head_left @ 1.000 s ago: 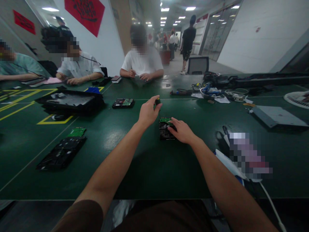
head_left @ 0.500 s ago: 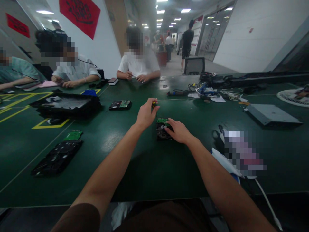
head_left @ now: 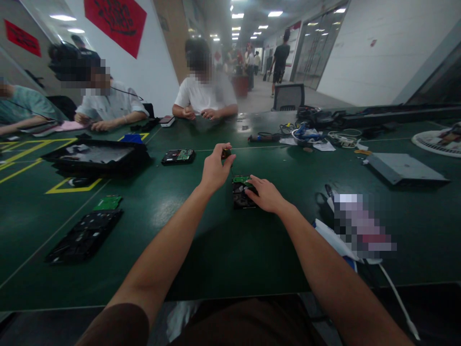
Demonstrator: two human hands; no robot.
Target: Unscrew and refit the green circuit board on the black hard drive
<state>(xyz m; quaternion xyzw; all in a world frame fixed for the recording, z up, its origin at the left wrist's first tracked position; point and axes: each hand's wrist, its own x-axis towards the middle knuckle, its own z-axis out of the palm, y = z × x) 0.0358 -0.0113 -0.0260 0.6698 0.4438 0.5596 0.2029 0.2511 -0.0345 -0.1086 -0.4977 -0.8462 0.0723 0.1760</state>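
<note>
A small black hard drive (head_left: 240,193) with a green circuit board lies on the green table (head_left: 230,250) in front of me. My right hand (head_left: 265,193) rests on its right side, fingers pressed down on it. My left hand (head_left: 215,167) is closed around the dark handle of a small screwdriver (head_left: 226,154) that stands upright over the drive's far left corner.
Another hard drive (head_left: 178,156) lies further back on the left. A black tray (head_left: 95,156), a black frame (head_left: 84,235) and a green board (head_left: 107,203) sit at left. Cables and tools (head_left: 309,134) and a grey plate (head_left: 399,168) are at right. Other people sit across the table.
My left hand has turned slightly on the screwdriver handle, fingers shifting around it. The right hand stays on the drive. The view drifted a little.
</note>
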